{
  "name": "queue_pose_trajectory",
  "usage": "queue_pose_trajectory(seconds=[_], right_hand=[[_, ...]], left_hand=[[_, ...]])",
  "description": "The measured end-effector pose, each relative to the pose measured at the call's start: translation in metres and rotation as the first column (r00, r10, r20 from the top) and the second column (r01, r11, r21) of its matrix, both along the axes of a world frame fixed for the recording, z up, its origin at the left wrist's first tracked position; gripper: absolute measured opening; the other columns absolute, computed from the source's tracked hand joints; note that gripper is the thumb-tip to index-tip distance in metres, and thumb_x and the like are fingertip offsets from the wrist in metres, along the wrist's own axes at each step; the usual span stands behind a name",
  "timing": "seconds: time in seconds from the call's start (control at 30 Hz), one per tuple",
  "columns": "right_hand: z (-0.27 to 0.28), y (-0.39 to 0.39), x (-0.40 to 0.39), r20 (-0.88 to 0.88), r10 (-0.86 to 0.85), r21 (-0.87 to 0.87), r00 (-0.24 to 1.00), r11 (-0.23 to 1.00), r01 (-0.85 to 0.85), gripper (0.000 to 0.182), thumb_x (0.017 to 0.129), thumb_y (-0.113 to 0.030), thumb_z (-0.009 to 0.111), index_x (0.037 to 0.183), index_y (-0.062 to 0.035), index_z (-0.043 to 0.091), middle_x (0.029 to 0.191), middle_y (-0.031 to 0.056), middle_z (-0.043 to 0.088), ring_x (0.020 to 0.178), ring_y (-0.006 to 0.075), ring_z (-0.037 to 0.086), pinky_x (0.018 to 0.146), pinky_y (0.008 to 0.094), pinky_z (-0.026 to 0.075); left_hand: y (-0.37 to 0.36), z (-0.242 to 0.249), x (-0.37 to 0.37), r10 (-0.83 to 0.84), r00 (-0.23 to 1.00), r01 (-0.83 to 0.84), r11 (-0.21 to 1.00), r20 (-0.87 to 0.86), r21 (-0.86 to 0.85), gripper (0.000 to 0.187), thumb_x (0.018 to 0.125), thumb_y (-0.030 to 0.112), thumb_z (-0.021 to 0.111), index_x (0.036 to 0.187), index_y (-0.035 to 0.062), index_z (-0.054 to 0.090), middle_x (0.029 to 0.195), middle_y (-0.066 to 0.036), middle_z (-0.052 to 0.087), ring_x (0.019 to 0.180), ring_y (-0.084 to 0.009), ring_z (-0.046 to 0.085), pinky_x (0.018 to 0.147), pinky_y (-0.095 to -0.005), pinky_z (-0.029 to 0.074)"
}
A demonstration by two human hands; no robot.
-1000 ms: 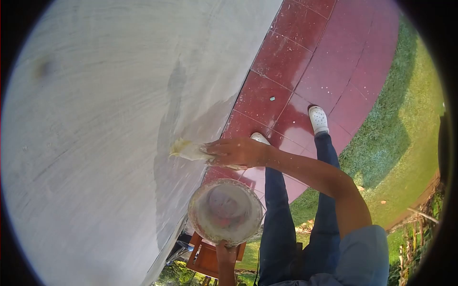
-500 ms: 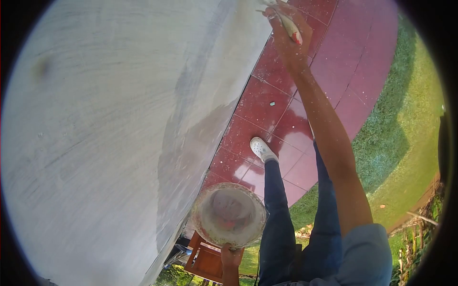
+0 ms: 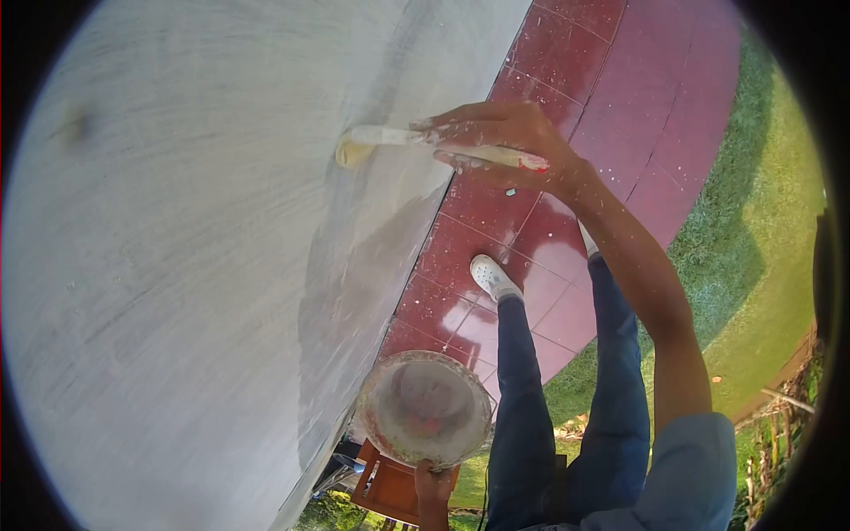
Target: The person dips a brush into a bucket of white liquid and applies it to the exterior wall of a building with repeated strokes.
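My right hand (image 3: 509, 142) is closed around a paintbrush (image 3: 385, 136) with a pale, paint-smeared handle that ends in red. Its yellowish bristles are against the light grey wall (image 3: 195, 265), beside a darker, damp-looking band (image 3: 341, 257). Low in the view, my left hand (image 3: 433, 482) grips the rim of a round, paint-stained basin (image 3: 425, 409). Whitish residue coats the inside of the basin, and some pinkish-red shows at its bottom. The left fingers are partly hidden under the rim.
Red floor tiles (image 3: 460, 226) spotted with white run along the wall's foot. My white clog (image 3: 491, 274) stands on them. Grass (image 3: 735, 292) lies to the right. A brown wooden chair-like piece (image 3: 390, 487) is behind the basin.
My right hand has come down and left with the brush, from the top of the view to mid-wall. The basin in my left hand has shifted slightly downward.
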State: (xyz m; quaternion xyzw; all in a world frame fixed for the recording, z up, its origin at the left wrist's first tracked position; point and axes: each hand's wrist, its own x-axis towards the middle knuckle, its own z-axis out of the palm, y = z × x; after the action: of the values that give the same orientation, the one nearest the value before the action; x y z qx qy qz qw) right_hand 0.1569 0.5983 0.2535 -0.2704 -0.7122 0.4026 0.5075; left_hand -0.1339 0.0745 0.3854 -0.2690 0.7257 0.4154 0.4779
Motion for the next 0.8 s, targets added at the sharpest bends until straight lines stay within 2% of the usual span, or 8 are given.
queue_pose_trajectory(seconds=[0.13, 0.2, 0.3, 0.37, 0.4, 0.43, 0.53, 0.8], right_hand=[[-0.005, 0.047, 0.064, 0.223, -0.564, -0.112, 0.795, 0.795, 0.596, 0.017, 0.092, -0.009, 0.062, 0.107, -0.0025, 0.068, 0.095, 0.0103, 0.072, 0.075, 0.0081, 0.065, 0.06, 0.0238, 0.051], [-0.019, 0.097, 0.081, -0.424, -0.512, -0.163, 0.747, 0.855, 0.493, 0.023, 0.091, 0.001, 0.062, 0.113, 0.0043, 0.063, 0.108, 0.0115, 0.067, 0.097, 0.0169, 0.064, 0.088, 0.0303, 0.054], [-0.027, 0.114, 0.064, -0.489, -0.617, -0.153, 0.617, 0.757, 0.635, 0.022, 0.091, 0.001, 0.062, 0.113, 0.0048, 0.063, 0.107, 0.0113, 0.067, 0.097, 0.0177, 0.065, 0.086, 0.0303, 0.054], [-0.015, 0.062, 0.016, -0.087, -0.706, -0.322, 0.703, 0.688, 0.651, 0.014, 0.092, -0.006, 0.062, 0.104, -0.0027, 0.068, 0.094, 0.0104, 0.069, 0.071, 0.0061, 0.061, 0.057, 0.024, 0.047], [-0.02, 0.046, -0.017, -0.145, -0.709, 0.085, 0.691, 0.687, 0.722, 0.017, 0.086, 0.001, 0.066, 0.102, -0.0039, 0.068, 0.098, 0.0125, 0.065, 0.07, 0.0099, 0.062, 0.06, 0.0233, 0.049], [-0.013, 0.006, -0.06, -0.192, -0.679, -0.065, 0.709, 0.729, 0.681, 0.022, 0.073, -0.002, 0.076, 0.094, -0.005, 0.07, 0.101, 0.0164, 0.063, 0.083, 0.0301, 0.067, 0.077, 0.0366, 0.056], [-0.013, -0.106, -0.117, -0.176, -0.212, -0.005, 0.961, 0.977, 0.214, 0.03, 0.071, -0.005, 0.078, 0.1, -0.0087, 0.072, 0.112, 0.0221, 0.062, 0.102, 0.038, 0.063, 0.085, 0.0414, 0.054], [-0.024, -0.066, -0.078, 0.001, 0.197, 0.124, 0.98, 0.973, -0.195, 0.03, 0.083, -0.011, 0.069, 0.113, -0.0133, 0.067, 0.118, 0.0096, 0.065, 0.106, 0.0259, 0.065, 0.082, 0.035, 0.058]], left_hand=[[-0.009, -0.004, -0.001, 0.088, 0.996, -0.089, 0.995, 0.028, 0.038, 0.069, 0.071, 0.0, 0.046, 0.139, -0.0016, 0.037, 0.141, -0.017, 0.043, 0.132, -0.0378, 0.041, 0.109, -0.0567, 0.036], [-0.013, -0.008, -0.003, 0.134, 0.99, -0.136, 0.99, 0.052, 0.045, 0.067, 0.071, -0.001, 0.046, 0.137, -0.0017, 0.039, 0.14, -0.017, 0.045, 0.13, -0.0366, 0.043, 0.108, -0.0546, 0.038], [-0.021, -0.01, -0.005, 0.14, 0.988, -0.144, 0.988, 0.064, 0.064, 0.066, 0.071, -0.002, 0.046, 0.137, -0.0011, 0.04, 0.138, -0.016, 0.046, 0.129, -0.0362, 0.044, 0.108, -0.0547, 0.038], [-0.026, -0.012, -0.008, 0.149, 0.985, -0.156, 0.984, 0.09, 0.08, 0.067, 0.071, -0.001, 0.046, 0.137, -0.0006, 0.04, 0.138, -0.016, 0.046, 0.129, -0.0362, 0.044, 0.108, -0.0547, 0.038], [-0.027, -0.014, -0.007, 0.161, 0.98, -0.172, 0.981, 0.116, 0.094, 0.067, 0.07, -0.001, 0.046, 0.137, -0.0002, 0.04, 0.138, -0.016, 0.046, 0.129, -0.0362, 0.044, 0.108, -0.0548, 0.038], [-0.024, -0.015, -0.006, 0.157, 0.98, -0.169, 0.981, 0.121, 0.094, 0.067, 0.07, -0.001, 0.046, 0.137, -0.0002, 0.04, 0.138, -0.016, 0.046, 0.129, -0.0362, 0.044, 0.108, -0.0548, 0.038], [-0.009, -0.01, 0.002, 0.17, 0.979, -0.183, 0.976, 0.115, 0.117, 0.068, 0.07, -0.002, 0.046, 0.138, -0.0005, 0.04, 0.139, -0.016, 0.046, 0.131, -0.0365, 0.043, 0.109, -0.0555, 0.038], [-0.006, 0.003, 0.001, 0.131, 0.991, -0.131, 0.991, 0.005, 0.024, 0.076, 0.069, -0.002, 0.045, 0.143, 0.0001, 0.03, 0.144, -0.019, 0.039, 0.135, -0.0391, 0.037, 0.112, -0.0589, 0.034]])
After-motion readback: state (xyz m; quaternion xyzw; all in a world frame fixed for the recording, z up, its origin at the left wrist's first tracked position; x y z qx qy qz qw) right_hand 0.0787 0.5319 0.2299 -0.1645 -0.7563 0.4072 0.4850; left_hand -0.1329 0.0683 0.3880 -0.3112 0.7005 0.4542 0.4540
